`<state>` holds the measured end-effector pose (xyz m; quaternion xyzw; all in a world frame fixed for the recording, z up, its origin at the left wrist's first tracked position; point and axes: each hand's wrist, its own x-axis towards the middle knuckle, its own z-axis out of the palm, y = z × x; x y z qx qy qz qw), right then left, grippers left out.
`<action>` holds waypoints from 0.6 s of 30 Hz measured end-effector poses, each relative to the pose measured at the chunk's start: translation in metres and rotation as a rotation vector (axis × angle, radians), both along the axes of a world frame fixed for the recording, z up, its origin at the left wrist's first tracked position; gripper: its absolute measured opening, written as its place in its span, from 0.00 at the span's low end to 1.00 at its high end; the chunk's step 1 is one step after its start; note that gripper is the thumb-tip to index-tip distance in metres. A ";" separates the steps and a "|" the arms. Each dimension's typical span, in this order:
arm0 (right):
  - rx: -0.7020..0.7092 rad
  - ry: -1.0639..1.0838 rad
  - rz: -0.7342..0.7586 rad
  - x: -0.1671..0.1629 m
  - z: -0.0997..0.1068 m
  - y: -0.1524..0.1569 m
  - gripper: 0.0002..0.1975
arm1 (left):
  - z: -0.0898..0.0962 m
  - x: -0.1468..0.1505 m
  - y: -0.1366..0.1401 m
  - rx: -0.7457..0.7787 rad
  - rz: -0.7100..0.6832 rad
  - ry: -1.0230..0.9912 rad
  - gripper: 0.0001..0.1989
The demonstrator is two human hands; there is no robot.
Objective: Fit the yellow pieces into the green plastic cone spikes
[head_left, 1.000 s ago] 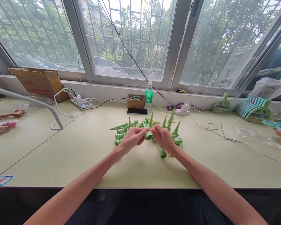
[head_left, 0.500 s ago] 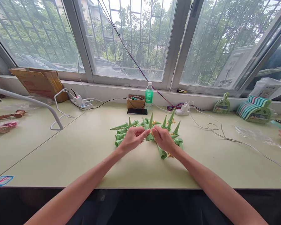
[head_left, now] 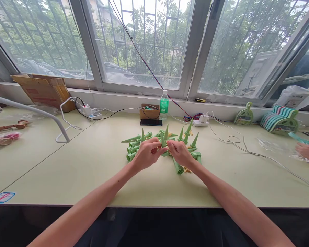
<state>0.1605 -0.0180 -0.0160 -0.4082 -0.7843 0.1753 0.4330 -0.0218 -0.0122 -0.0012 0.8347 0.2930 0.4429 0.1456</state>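
Note:
Fingers of my left hand (head_left: 148, 152) are closed on a green plastic watering spike (head_left: 163, 140), which points upward. My right hand (head_left: 179, 151) is pinched close against the same spike's right side; its fingertips hide whatever they hold. Around both hands lies a cluster of similar green pieces. Some cones, such as the green spike (head_left: 187, 128), stand upright, while tubes like the green tube (head_left: 179, 167) lie on their sides. Small yellow parts (head_left: 187, 170) show among them.
Behind the cluster are a black phone (head_left: 151, 122), a bottle (head_left: 164, 105) and a small cardboard box (head_left: 149, 112). White cables (head_left: 247, 151) cross the right side. A co-worker's hand (head_left: 307, 151) is at the right edge near a teal piece (head_left: 302, 139). A lamp arm (head_left: 48, 118) stands left.
The spike in my left hand has turned more upright, and my left hand has shifted slightly right. The co-worker's hand has come further in from the right with a teal piece.

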 end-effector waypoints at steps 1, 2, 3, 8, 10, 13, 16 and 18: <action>-0.006 0.002 0.001 0.000 0.000 0.000 0.23 | -0.001 0.000 0.001 0.015 0.003 0.009 0.20; -0.011 0.006 0.000 0.000 0.000 0.000 0.23 | -0.003 0.000 0.001 0.027 0.002 0.021 0.21; -0.013 0.011 -0.001 0.000 0.000 0.000 0.23 | -0.004 -0.001 0.002 0.039 -0.003 0.034 0.21; -0.021 0.041 -0.007 0.000 -0.002 0.001 0.23 | -0.007 -0.001 0.004 0.083 -0.011 0.072 0.21; -0.031 0.059 -0.013 0.000 -0.003 0.001 0.23 | -0.008 0.000 0.004 0.077 0.011 0.064 0.20; -0.024 0.090 -0.026 -0.001 -0.005 0.002 0.23 | -0.008 0.001 0.005 0.061 0.041 0.043 0.18; -0.019 0.114 -0.033 -0.001 -0.005 0.002 0.23 | -0.008 0.003 0.006 0.048 0.065 0.022 0.15; -0.027 0.121 -0.024 -0.001 -0.005 0.002 0.22 | -0.008 0.003 0.006 0.037 0.082 0.007 0.14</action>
